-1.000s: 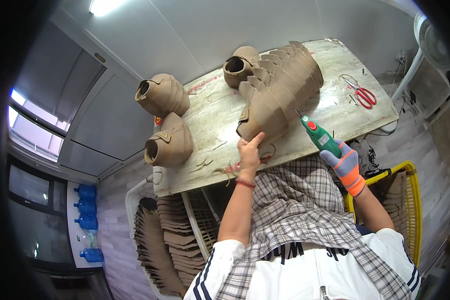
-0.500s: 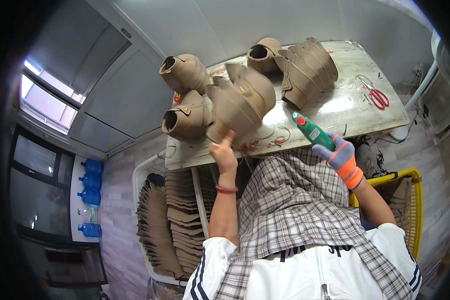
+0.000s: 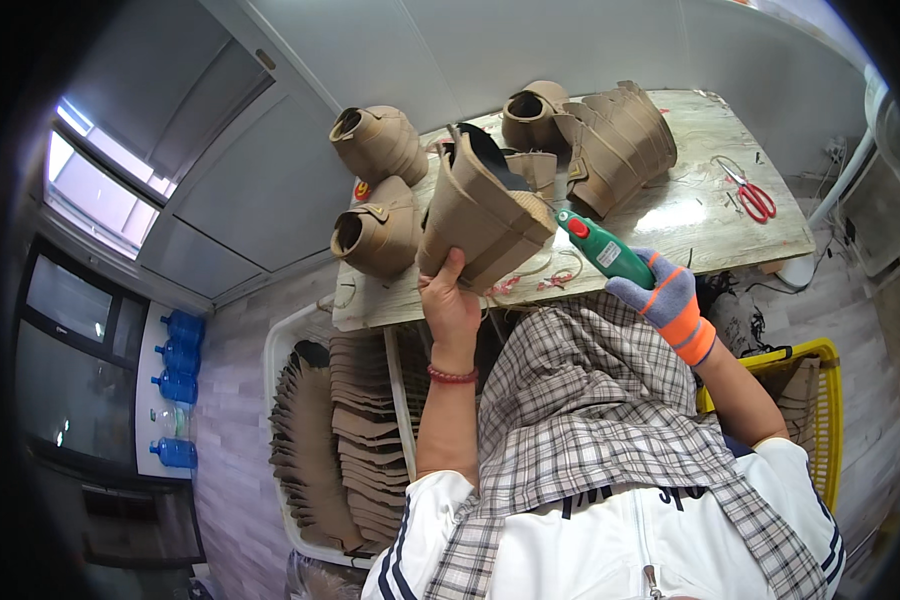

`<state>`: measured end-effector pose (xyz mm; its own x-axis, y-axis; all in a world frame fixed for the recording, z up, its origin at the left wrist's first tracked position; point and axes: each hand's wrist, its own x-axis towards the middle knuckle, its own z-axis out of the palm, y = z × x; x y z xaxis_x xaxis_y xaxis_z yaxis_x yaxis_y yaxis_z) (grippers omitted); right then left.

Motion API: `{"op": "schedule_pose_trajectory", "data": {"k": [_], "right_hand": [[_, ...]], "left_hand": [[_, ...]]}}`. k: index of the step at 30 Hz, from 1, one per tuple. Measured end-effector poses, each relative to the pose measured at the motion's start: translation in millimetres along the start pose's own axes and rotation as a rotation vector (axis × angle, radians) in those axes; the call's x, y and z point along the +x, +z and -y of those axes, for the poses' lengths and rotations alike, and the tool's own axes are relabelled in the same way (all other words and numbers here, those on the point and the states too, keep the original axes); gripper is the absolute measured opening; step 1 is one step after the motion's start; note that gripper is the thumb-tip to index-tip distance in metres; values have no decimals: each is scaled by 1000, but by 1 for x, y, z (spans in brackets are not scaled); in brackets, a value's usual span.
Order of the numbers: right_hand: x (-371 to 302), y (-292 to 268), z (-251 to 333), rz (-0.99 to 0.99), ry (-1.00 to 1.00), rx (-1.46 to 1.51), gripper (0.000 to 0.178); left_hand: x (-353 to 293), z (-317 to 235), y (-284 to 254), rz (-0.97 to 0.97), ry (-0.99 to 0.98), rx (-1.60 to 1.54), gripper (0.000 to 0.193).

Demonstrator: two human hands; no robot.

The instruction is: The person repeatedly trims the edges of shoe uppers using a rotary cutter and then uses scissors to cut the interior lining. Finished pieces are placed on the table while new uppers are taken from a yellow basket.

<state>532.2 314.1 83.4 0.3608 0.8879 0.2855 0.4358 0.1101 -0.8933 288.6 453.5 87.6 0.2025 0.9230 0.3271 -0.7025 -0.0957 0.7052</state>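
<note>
My bare left hand (image 3: 452, 312) grips a tan boot upper (image 3: 485, 225) by its lower left edge, thumb on the outer face. The upper is tilted over the table, and its dark lining shows at the open top. In my right hand (image 3: 665, 300), gloved in grey and orange, is a green handheld power tool (image 3: 610, 252) with a red button. The tool's tip is at the right edge of the boot upper; whether it touches cannot be made out. Two more boot uppers, a rear one (image 3: 382, 145) and a front one (image 3: 378, 232), stand to the left.
On the pale table (image 3: 710, 235) lie a nested stack of uppers (image 3: 625, 150), another upper (image 3: 533, 112), red-handled scissors (image 3: 755, 198) and thread scraps. A white basket (image 3: 273, 370) of stacked pieces is below left; a yellow basket (image 3: 832, 430) is below right. Blue water bottles (image 3: 177, 385) line the left wall.
The held boot upper has turned, so its dark inside and right edge now show. My right hand has brought the tool left and up to that edge.
</note>
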Motion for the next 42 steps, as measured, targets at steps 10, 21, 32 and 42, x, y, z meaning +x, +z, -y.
{"op": "schedule_pose_trajectory", "data": {"k": [10, 21, 32, 42], "right_hand": [[2, 7, 22, 18, -65, 91, 48], [14, -1, 31, 42, 143, 192, 48], [8, 3, 34, 72, 127, 211, 38], [9, 0, 32, 94, 217, 292, 44]], "left_hand": [[-18, 16, 20, -111, 107, 146, 23], [-44, 29, 8, 53, 370, 958, 16], [-51, 39, -7, 47, 416, 946, 16], [-53, 42, -10, 146, 474, 1025, 16]]}}
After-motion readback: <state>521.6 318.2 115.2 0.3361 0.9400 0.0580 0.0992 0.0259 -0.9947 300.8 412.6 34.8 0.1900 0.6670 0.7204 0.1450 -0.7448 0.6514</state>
